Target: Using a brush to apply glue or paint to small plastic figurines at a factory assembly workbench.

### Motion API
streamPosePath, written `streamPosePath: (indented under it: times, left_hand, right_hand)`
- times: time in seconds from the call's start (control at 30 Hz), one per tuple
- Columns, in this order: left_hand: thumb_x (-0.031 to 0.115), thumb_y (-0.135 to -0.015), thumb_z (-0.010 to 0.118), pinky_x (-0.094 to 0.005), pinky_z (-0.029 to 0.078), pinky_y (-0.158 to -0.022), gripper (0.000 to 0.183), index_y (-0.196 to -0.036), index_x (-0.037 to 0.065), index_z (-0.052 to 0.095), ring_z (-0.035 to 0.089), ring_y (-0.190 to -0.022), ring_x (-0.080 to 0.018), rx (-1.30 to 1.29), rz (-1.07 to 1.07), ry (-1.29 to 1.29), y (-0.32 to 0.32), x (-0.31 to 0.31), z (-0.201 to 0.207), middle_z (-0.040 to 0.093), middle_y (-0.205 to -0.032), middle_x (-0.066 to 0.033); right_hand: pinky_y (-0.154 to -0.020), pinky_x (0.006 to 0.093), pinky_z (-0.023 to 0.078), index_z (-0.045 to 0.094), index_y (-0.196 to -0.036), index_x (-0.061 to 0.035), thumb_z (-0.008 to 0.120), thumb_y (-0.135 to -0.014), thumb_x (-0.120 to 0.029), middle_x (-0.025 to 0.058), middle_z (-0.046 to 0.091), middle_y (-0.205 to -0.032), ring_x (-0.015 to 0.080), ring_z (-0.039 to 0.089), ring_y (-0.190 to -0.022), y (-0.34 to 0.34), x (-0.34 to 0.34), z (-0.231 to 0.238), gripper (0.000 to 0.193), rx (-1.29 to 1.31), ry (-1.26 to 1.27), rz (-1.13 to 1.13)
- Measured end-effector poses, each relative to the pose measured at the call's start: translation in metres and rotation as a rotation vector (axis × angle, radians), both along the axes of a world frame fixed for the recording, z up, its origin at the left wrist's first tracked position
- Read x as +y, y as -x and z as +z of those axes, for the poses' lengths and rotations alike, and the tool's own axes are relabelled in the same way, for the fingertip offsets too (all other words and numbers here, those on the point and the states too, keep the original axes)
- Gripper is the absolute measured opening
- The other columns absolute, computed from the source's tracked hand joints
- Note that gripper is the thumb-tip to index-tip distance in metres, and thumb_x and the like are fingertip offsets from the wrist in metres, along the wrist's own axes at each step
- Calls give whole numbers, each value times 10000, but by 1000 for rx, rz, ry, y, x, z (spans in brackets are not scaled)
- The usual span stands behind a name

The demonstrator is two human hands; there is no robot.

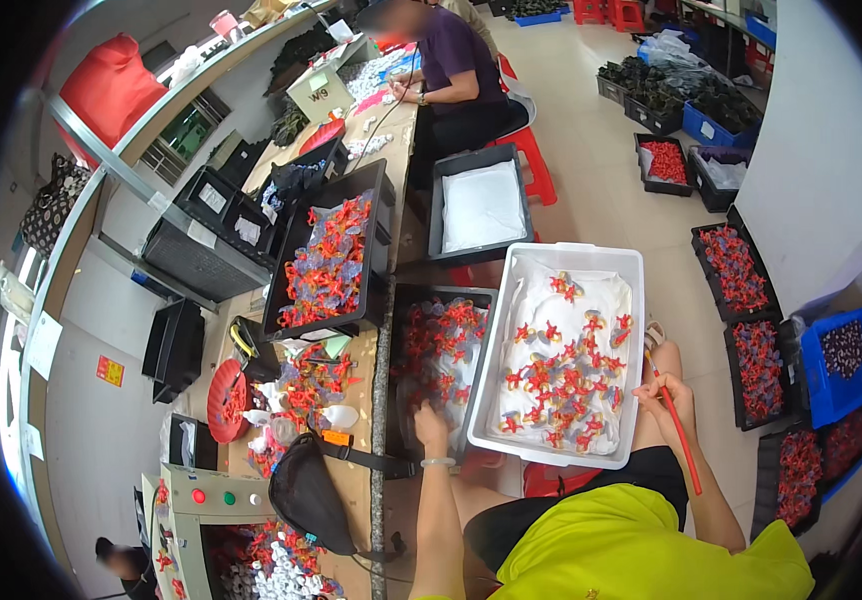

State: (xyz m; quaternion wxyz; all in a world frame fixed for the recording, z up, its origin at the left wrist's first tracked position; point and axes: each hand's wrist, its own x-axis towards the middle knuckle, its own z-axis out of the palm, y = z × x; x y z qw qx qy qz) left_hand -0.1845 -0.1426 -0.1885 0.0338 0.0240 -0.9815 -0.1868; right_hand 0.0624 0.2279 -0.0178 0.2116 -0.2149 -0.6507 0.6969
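Observation:
A white plastic tray (631, 290), lined with white sheeting, rests at my lap with several small red, yellow and clear-purple plastic figures (561, 385) spread on it. My right hand (669, 400) is closed round a thin red paintbrush (688, 450) and sits at the tray's right rim. To the left of the tray, my left hand (431, 424) reaches down into a black crate (491, 300) holding more red and purple figures (451, 335). Its fingertips are lost among the figures and blurred, so whether they hold one does not show.
The workbench (361, 490) on my left carries another full black crate (381, 200), a black waist bag (309, 495) and a beige machine (186, 510). A black crate with white lining (481, 205) stands ahead. Filled crates (736, 270) line the right floor; a person (451, 75) sits ahead.

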Motion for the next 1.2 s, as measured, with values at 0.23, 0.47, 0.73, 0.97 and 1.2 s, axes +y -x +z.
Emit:
streamPosePath:
  times: [0.23,0.47,0.73,0.97,1.2]
  left_hand:
    - [62,-781,656,-409,508,-749,303,-1061,-39,601,626,-824,-345,308,71,-276,2,12,57,613,-913,-234]
    - [130,-924,568,-242,513,-754,189,-1074,16,576,584,-754,-97,-155,-76,-1725,-61,70,101,603,-899,-24]
    - [15,-888,578,-231,489,-661,328,-1195,2,465,573,-720,-97,-481,-646,-1040,-172,143,193,549,-886,-36]
    - [9,-881,590,-192,456,-677,290,-1155,6,497,537,-755,-49,-482,-359,-1265,-174,133,184,486,-851,18]
    - [12,-886,573,-285,416,-929,350,-1226,-37,505,520,-1073,-144,-409,-329,-1456,-183,147,194,564,-1137,-80]
  right_hand:
    - [-673,219,475,480,-785,-30,606,-832,58,89,629,-822,123,632,-837,9,-3,0,162,-25,13,67]
    - [-674,239,503,498,-798,-41,641,-831,-1,93,643,-857,136,636,-840,25,-30,10,152,15,30,149]
    - [-664,243,491,497,-783,-38,727,-778,-73,56,628,-786,98,609,-727,38,-58,16,233,-30,-91,498]
    - [-768,261,514,460,-784,-54,694,-794,10,76,632,-889,104,611,-866,35,-62,-2,242,-63,115,651]
    - [-699,236,497,479,-711,-39,717,-769,-10,69,647,-794,80,607,-788,40,-78,23,247,76,278,361]
